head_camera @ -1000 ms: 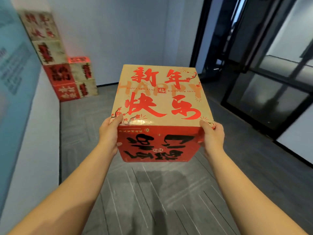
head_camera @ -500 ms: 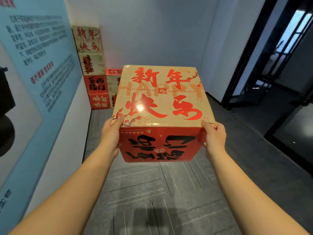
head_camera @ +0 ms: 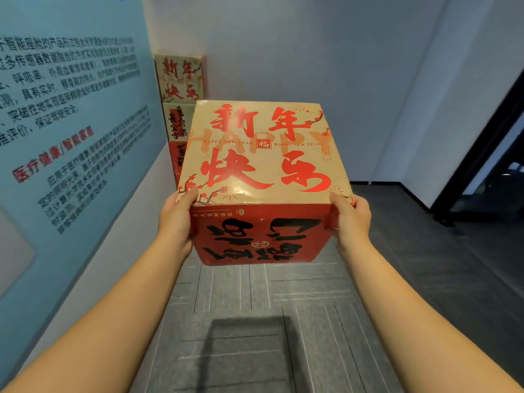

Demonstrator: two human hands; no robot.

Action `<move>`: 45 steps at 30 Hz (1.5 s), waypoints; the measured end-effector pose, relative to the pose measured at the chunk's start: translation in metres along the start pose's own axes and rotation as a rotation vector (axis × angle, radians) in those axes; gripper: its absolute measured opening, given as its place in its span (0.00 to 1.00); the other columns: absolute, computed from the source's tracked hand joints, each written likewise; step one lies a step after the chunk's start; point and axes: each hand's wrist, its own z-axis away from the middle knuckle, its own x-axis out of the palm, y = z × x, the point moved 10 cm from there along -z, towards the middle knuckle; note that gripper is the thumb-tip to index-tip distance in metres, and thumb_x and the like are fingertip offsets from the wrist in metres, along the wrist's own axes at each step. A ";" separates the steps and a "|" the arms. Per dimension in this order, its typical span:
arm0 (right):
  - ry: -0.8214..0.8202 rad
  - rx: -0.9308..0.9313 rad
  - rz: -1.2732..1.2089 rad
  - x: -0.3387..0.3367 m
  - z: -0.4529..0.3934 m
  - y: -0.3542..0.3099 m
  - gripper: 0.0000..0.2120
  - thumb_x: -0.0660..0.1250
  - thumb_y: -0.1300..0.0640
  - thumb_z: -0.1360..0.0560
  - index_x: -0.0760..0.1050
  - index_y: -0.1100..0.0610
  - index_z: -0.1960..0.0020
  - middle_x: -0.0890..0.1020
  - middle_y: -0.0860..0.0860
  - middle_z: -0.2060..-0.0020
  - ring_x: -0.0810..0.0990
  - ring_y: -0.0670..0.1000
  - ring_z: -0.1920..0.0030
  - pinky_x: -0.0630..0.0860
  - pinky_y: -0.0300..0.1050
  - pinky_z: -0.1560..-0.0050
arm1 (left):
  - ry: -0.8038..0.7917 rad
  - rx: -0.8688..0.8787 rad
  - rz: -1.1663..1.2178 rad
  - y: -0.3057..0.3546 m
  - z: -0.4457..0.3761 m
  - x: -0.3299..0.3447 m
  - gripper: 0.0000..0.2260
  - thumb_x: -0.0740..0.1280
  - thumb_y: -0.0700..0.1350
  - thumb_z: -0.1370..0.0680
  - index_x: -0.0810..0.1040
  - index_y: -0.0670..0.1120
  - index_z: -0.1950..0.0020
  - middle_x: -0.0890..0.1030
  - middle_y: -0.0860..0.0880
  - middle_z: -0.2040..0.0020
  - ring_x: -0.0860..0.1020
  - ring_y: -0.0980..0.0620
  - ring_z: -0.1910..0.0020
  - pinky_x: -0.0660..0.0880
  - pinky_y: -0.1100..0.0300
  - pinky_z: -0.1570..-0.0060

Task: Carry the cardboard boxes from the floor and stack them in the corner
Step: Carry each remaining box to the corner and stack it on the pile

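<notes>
Arms: we see both forearms reaching forward from the bottom corners of the view, nearly straight, lifted toward the middle.
Left hand (head_camera: pixel 176 219): it clasps the near left corner of the cardboard box (head_camera: pixel 263 165); the thumb lies on the top face at that corner, while the other fingers go round the left side, where we cannot see them.
Right hand (head_camera: pixel 350 219): it clasps the near right corner in the same way, thumb on the top edge, palm against the right side, fingers curled behind and mostly hidden.
Carried box: we find it held in the air between the two hands, above the grey floor (head_camera: pixel 283 321), top face tilted toward us; that face is tan with large red characters and "HAPPY NEW YEAR", and the near side is red with black characters.
Stacked boxes (head_camera: pixel 180 80): a column of similar printed boxes stands in the corner where the left wall meets the far white wall (head_camera: pixel 312 52); its lower part is hidden behind the carried box.
Left wall: a blue poster (head_camera: pixel 71 109) with printed text covers it.
</notes>
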 end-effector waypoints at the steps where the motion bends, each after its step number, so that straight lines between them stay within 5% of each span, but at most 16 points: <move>1: -0.011 0.006 -0.008 0.012 -0.017 0.000 0.11 0.65 0.60 0.25 0.67 0.58 0.45 0.75 0.50 0.55 0.75 0.46 0.59 0.75 0.46 0.57 | 0.010 0.007 0.005 0.003 -0.016 0.006 0.18 0.59 0.46 0.20 0.68 0.43 0.31 0.76 0.54 0.61 0.78 0.64 0.77 0.73 0.63 0.72; 5: -0.043 0.027 -0.051 0.056 -0.080 0.011 0.11 0.65 0.62 0.25 0.67 0.58 0.45 0.75 0.48 0.59 0.75 0.44 0.61 0.72 0.39 0.63 | 0.049 0.007 0.027 0.006 -0.084 0.024 0.18 0.59 0.45 0.20 0.68 0.43 0.31 0.75 0.54 0.62 0.76 0.67 0.79 0.69 0.60 0.67; 11: -0.056 0.061 -0.016 0.133 -0.189 0.040 0.10 0.64 0.60 0.24 0.66 0.57 0.45 0.75 0.48 0.60 0.74 0.45 0.63 0.71 0.40 0.67 | 0.066 -0.048 0.040 0.002 -0.211 0.055 0.17 0.60 0.45 0.20 0.69 0.44 0.32 0.75 0.53 0.63 0.76 0.65 0.80 0.71 0.69 0.79; 16: -0.050 0.081 0.005 0.211 -0.294 0.048 0.10 0.64 0.58 0.24 0.66 0.57 0.44 0.75 0.49 0.58 0.74 0.46 0.61 0.73 0.43 0.64 | 0.047 -0.065 0.043 0.024 -0.330 0.094 0.17 0.60 0.45 0.20 0.69 0.44 0.31 0.76 0.53 0.61 0.76 0.59 0.67 0.69 0.61 0.69; 21: -0.046 0.065 0.007 0.276 -0.383 0.045 0.07 0.64 0.58 0.24 0.66 0.56 0.48 0.73 0.50 0.61 0.73 0.47 0.64 0.70 0.41 0.67 | 0.031 -0.020 0.011 0.056 -0.432 0.132 0.16 0.58 0.45 0.19 0.69 0.44 0.32 0.76 0.54 0.60 0.78 0.64 0.74 0.70 0.61 0.69; 25: -0.043 0.056 -0.020 0.312 -0.447 0.048 0.07 0.63 0.59 0.24 0.67 0.56 0.47 0.73 0.50 0.62 0.72 0.46 0.65 0.71 0.42 0.66 | 0.028 0.007 0.011 0.067 -0.499 0.160 0.15 0.58 0.43 0.19 0.69 0.44 0.33 0.76 0.53 0.60 0.77 0.67 0.78 0.73 0.68 0.79; 29: -0.065 0.042 -0.018 0.350 -0.526 0.054 0.09 0.63 0.59 0.24 0.66 0.57 0.46 0.73 0.49 0.61 0.73 0.46 0.63 0.73 0.42 0.64 | 0.050 0.029 0.029 0.070 -0.572 0.194 0.13 0.59 0.43 0.19 0.70 0.47 0.35 0.76 0.54 0.59 0.75 0.59 0.64 0.72 0.59 0.67; 36: -0.102 0.060 0.014 0.412 -0.699 0.061 0.09 0.63 0.59 0.24 0.66 0.58 0.45 0.75 0.54 0.50 0.74 0.46 0.61 0.74 0.50 0.53 | 0.060 0.049 0.023 0.061 -0.721 0.280 0.14 0.60 0.45 0.20 0.72 0.44 0.35 0.79 0.51 0.55 0.77 0.55 0.58 0.71 0.59 0.63; 42: -0.124 0.080 0.047 0.462 -0.820 0.059 0.09 0.63 0.60 0.23 0.66 0.57 0.45 0.73 0.48 0.58 0.72 0.45 0.61 0.74 0.50 0.52 | 0.049 0.033 -0.010 0.070 -0.827 0.347 0.13 0.60 0.46 0.20 0.72 0.47 0.36 0.79 0.52 0.54 0.77 0.56 0.58 0.71 0.61 0.66; 45: -0.131 0.095 0.070 0.486 -0.863 0.070 0.09 0.62 0.59 0.23 0.65 0.57 0.45 0.72 0.46 0.60 0.72 0.44 0.62 0.74 0.47 0.60 | 0.063 0.006 -0.014 0.065 -0.873 0.362 0.11 0.60 0.46 0.20 0.71 0.47 0.38 0.79 0.51 0.54 0.77 0.55 0.59 0.74 0.66 0.72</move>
